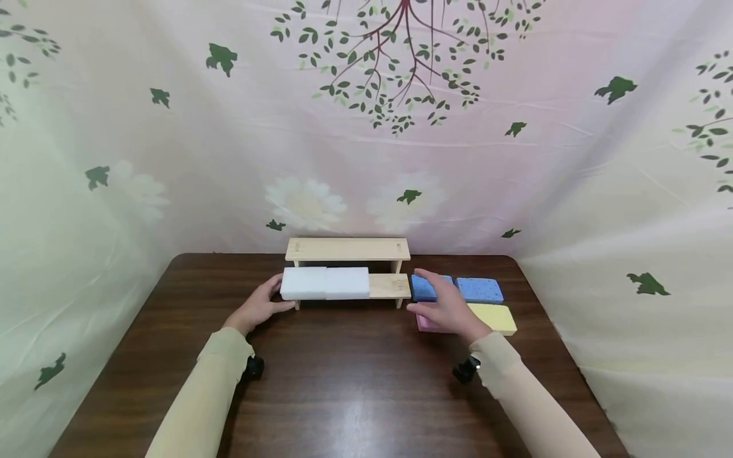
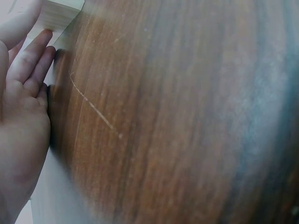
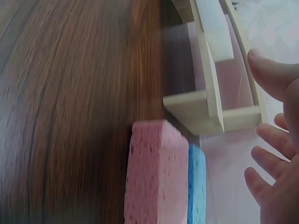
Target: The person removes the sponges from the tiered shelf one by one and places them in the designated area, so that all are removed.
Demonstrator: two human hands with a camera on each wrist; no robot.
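Note:
Two white sponge blocks [image 1: 325,283] lie end to end on the lower step of a light wooden two-tier rack [image 1: 346,249]. My left hand [image 1: 259,308] is at the left end of these blocks, thumb in front and fingers toward the back; whether it touches them I cannot tell. In the left wrist view its fingers [image 2: 35,63] look nearly straight beside the wood. Above the sponges right of the rack hovers my right hand [image 1: 449,306], fingers spread and holding nothing. Under and around it are a pink sponge [image 3: 156,172], two blue sponges [image 1: 480,290] and a yellow sponge [image 1: 494,318].
Bare wood shows at the right end of the rack's lower step [image 1: 389,285]. The rack stands near the back edge of a dark brown table [image 1: 349,375]. Patterned cloth [image 1: 343,159] hangs behind and at both sides.

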